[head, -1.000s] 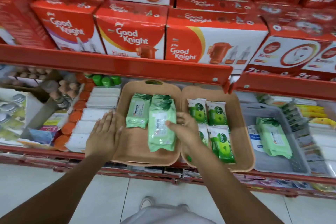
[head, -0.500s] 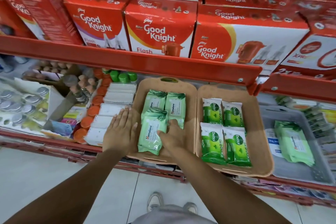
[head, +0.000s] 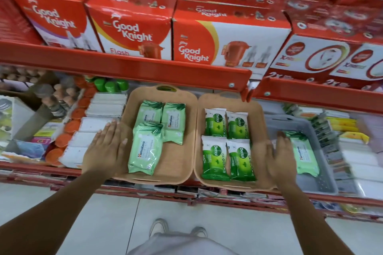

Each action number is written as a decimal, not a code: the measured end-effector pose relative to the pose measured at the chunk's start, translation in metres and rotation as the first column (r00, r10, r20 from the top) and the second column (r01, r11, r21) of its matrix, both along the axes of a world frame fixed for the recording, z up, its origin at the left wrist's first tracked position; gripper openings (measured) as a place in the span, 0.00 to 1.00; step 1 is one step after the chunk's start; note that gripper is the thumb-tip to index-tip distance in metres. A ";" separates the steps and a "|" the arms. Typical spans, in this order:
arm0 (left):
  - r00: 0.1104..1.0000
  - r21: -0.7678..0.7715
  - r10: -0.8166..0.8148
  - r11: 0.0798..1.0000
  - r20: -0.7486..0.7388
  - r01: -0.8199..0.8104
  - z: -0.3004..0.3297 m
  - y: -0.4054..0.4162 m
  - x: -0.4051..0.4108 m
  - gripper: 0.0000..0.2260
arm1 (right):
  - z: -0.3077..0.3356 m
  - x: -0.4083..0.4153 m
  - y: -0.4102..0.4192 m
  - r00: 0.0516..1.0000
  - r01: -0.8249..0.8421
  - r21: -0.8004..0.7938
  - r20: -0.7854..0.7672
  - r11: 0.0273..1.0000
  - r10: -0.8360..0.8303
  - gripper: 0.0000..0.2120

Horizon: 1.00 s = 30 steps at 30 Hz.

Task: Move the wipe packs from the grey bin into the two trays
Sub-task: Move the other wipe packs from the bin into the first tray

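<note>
Since half a second ago, the third pale pack has been released into the left tray [head: 182, 159] and the right hand [head: 278, 159] has been carried across to the grey bin [head: 323, 174]. That hand is seen spread and empty, its fingertips just reaching the near edge of the last pale green wipe pack [head: 304, 155], which lies flat in the bin; a grasp is judged to be about to be made, not yet formed. The left hand [head: 107, 149] is laid flat and open against the outer left wall of the left tray, gripping nothing, probably so that the tray is kept from sliding on the shelf.

Three pale green packs [head: 145, 149] are held in that tray, two side by side at the back and one in front on the left, so that a gap is left at front right. Four dark green Dettol packs [head: 227, 143] are set two by two in the right tray [head: 259, 163], which appears full. The remaining pack is therefore judged to be meant for the gap in the left tray.
</note>
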<state>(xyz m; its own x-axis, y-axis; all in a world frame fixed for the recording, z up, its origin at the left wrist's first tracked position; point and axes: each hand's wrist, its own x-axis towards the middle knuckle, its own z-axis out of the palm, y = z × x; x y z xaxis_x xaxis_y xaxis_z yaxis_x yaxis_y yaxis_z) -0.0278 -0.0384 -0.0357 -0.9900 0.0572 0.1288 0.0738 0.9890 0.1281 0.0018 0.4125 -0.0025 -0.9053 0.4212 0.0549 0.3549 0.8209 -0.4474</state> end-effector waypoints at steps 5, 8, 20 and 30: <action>1.000 -0.033 -0.001 0.999 0.024 0.002 -0.001 -0.001 -0.001 0.29 | -0.029 -0.010 0.078 0.959 0.112 0.058 0.254 0.992 -0.123 0.25; 0.999 -0.032 0.009 0.999 0.041 -0.007 -0.001 0.000 -0.001 0.30 | -0.033 -0.010 0.087 0.937 0.100 0.068 0.329 0.993 -0.117 0.26; 0.997 -0.050 0.023 0.999 0.072 -0.019 -0.002 0.000 0.000 0.29 | -0.027 -0.004 0.076 0.898 0.126 0.149 0.403 0.981 -0.176 0.32; 0.999 -0.041 0.015 0.999 0.048 -0.013 0.002 0.002 0.001 0.30 | 0.001 -0.011 0.060 0.933 0.125 0.204 0.310 0.971 -0.185 0.26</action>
